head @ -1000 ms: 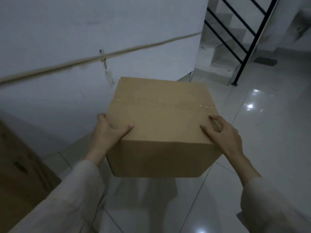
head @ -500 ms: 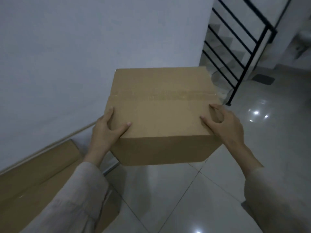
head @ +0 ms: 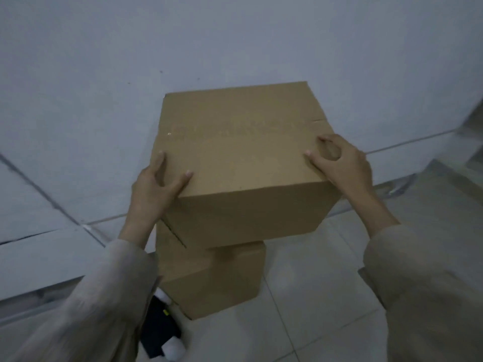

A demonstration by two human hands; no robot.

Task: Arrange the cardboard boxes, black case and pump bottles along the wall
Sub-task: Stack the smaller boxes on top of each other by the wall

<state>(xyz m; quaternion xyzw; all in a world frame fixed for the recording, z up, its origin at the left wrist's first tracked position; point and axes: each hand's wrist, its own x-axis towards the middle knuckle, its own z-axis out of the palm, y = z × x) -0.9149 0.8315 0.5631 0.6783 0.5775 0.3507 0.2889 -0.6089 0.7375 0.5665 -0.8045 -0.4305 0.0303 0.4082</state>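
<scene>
Held box: plain brown corrugated cardboard box (head: pixel 243 163), cube-like, clear tape along its top seam; carried above a second brown cardboard box (head: pixel 211 280) on the floor, close to the wall; whether the two touch, cannot tell
Left hand (head: pixel 154 189): clasps the near left edge; thumb spread onto the top, fingers round the side
Right hand (head: pixel 342 163): clasps the near right edge; thumb and forefinger on top, the rest hidden behind the side
Handling: stiff, matte, dry faces, grip should hold; probably light to moderate, as two hands at the upper edges carry it; corners may crush; hold best at opposite sides, near the bottom
Surroundings: smooth pale painted wall (head: pixel 104 74); glossy light floor tiles (head: pixel 313 296), likely slick
Beside lower box: black and white object (head: pixel 159 330), identity unclear
</scene>
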